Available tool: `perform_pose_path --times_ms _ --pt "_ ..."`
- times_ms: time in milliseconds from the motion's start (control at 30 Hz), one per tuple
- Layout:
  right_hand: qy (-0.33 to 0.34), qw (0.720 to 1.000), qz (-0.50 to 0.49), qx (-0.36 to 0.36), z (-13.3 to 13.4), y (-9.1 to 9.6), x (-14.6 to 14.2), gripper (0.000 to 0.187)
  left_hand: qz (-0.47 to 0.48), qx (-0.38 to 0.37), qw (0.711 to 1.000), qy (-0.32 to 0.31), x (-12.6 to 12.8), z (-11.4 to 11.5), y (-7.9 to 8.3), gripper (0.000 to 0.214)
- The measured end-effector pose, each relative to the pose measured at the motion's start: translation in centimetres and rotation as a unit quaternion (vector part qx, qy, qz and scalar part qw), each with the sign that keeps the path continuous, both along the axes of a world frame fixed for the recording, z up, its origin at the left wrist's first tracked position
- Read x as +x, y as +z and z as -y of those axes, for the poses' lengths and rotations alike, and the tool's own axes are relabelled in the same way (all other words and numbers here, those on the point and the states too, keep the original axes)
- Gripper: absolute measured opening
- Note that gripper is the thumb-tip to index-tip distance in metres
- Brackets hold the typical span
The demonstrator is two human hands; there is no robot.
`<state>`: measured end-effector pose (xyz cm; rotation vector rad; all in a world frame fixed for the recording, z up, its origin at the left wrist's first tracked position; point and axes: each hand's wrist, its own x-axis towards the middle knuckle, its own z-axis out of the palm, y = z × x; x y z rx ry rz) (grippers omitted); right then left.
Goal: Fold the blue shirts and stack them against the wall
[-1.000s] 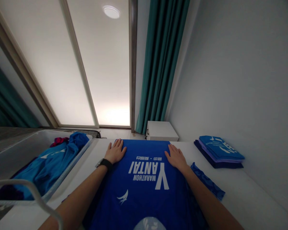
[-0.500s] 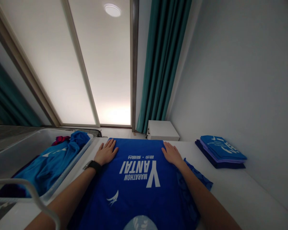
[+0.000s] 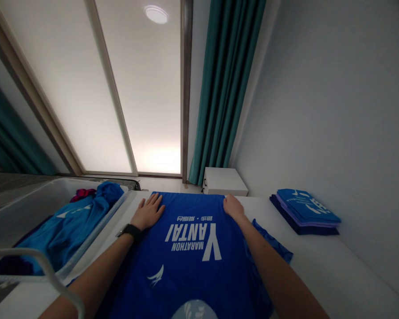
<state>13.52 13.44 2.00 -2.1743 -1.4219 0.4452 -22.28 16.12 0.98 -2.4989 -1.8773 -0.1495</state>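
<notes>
A blue T-shirt (image 3: 193, 279) with white lettering, upside down to me, lies spread on the white table (image 3: 319, 274). Flat on its far left corner rests my left hand (image 3: 148, 211), fingers spread, a dark watch on the wrist. At the far right corner my right hand (image 3: 233, 207) is closed, its fingers curled around the shirt's edge. A patterned blue sleeve (image 3: 272, 243) sticks out on the right, partly behind my right forearm.
Left of the table stands a translucent plastic bin (image 3: 96, 235) with rumpled blue, dark and red clothes. A stack of folded shirts (image 3: 306, 208) sits by the right wall. Beyond the far edge is a small white cabinet (image 3: 224, 179). A white curved tube (image 3: 46, 266) crosses the lower left.
My right hand has gone from lying flat to closing on the shirt's far right corner. The left hand stays flat, nearly in place.
</notes>
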Motion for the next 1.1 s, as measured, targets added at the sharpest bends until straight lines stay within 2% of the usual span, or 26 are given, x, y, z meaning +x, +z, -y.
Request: perform_pose_path --times_ms 167,300,400,467,700,800,867,1033,1100 --pt "0.006 0.981 -0.194 -0.020 -1.4 1.2 0.2 0.036 0.010 0.000 1.000 0.001 0.0 0.1 0.1 0.058" --pt "0.076 0.933 -0.347 -0.067 -1.6 2.4 0.4 0.049 0.012 -0.004 1.000 0.000 0.0 0.1 0.1 0.057" --pt "0.125 0.892 -0.427 -0.080 -1.4 2.7 0.4 0.045 0.012 -0.008 1.000 0.002 0.0 0.2 0.2 0.058" --pt "0.132 0.874 -0.463 -0.062 -1.3 2.5 0.5 0.045 0.012 -0.007 1.000 0.001 0.0 0.3 0.2 0.059" --pt "0.084 0.853 -0.513 0.047 -0.7 1.7 2.7 0.061 0.011 -0.006 1.000 0.001 -0.1 0.1 0.1 0.058" --pt "0.088 0.845 -0.524 0.059 -0.1 1.9 3.5 0.061 0.008 -0.008 1.000 0.001 -0.1 0.1 0.0 0.058" --pt "0.097 0.842 -0.530 0.033 0.4 1.9 3.7 0.058 0.007 -0.009 1.000 0.001 -0.1 0.1 0.0 0.058" --pt "0.126 0.827 -0.541 -0.086 1.9 1.9 4.2 0.045 0.011 -0.006 1.000 0.002 -0.1 0.1 0.0 0.058" --pt "0.129 0.831 -0.534 -0.089 2.2 2.1 4.7 0.043 0.015 -0.004 1.000 0.002 -0.1 0.2 0.1 0.057"
